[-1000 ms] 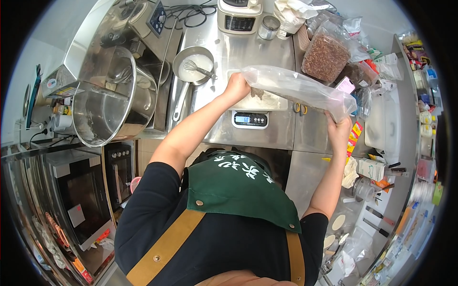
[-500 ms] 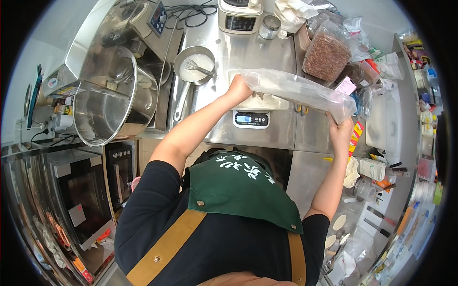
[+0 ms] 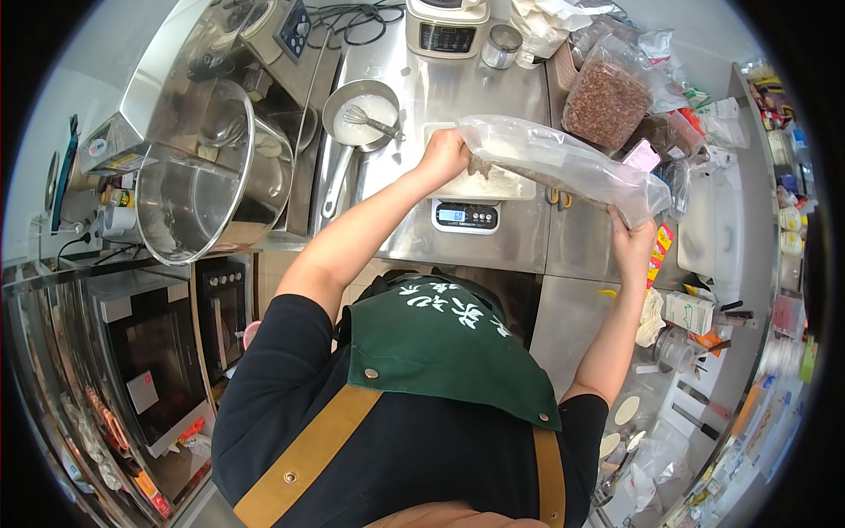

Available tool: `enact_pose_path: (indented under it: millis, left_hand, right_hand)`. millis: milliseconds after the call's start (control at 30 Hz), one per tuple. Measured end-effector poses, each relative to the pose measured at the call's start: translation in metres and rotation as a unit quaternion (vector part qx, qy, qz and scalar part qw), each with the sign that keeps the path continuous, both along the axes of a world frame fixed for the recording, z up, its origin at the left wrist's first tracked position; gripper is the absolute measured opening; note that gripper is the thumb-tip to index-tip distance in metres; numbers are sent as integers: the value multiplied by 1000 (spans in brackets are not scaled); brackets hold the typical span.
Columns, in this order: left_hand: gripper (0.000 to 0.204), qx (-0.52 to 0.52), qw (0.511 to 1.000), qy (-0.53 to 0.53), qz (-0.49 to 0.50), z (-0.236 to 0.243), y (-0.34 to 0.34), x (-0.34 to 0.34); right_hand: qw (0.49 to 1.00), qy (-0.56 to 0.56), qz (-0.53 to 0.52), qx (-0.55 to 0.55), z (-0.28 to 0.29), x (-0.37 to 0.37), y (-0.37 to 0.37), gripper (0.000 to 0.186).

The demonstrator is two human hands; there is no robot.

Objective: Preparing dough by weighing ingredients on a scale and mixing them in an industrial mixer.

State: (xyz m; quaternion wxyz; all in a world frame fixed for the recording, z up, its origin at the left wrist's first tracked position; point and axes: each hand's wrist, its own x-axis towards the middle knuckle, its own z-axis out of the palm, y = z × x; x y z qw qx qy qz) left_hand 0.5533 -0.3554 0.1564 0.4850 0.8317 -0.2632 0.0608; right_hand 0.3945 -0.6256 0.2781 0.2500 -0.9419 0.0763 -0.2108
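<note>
Steel desk (image 3: 518, 242) fills the frame's upper centre. Your left hand (image 3: 445, 157) clamps the clear bag (image 3: 565, 163) at its left end, your right hand (image 3: 632, 236) its right; its long axis slopes down rightward, left hand nearer the powder tray (image 3: 530, 190).

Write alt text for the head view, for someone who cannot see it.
A person's left hand and right hand hold a clear plastic bag between them, its left end over a white tray of pale powder by a digital scale. Further left, a whisk rests in a saucepan.
</note>
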Motion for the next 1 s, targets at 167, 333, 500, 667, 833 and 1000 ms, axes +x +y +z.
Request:
enact_pose_path:
  millis: [167, 333, 500, 667, 833, 1000]
  left_hand:
    - [18, -19, 1000, 13, -3, 7, 1, -4]
    - [18, -12, 1000, 13, -5, 9, 3, -6]
    - [17, -6, 999, 37, -4, 22, 2, -11]
    - [15, -22, 999, 44, -2, 17, 2, -7]
    - [13, -3, 999, 4, -40, 4, -1, -6]
    - [9, -45, 998, -34, 6, -7, -4, -12]
  right_hand:
    - [1000, 27, -15, 3, 3, -2, 0, 21]
    - [1000, 25, -12, 12, 4, -3, 2, 21]
    - [1000, 17, -12, 14, 1, -5, -2, 21]
    - [999, 23, -22, 34, -1, -6, -4, 20]
    - [1000, -12, 7, 10, 1, -4, 7, 17]
    - [999, -10, 25, -20, 12, -2, 18, 19]
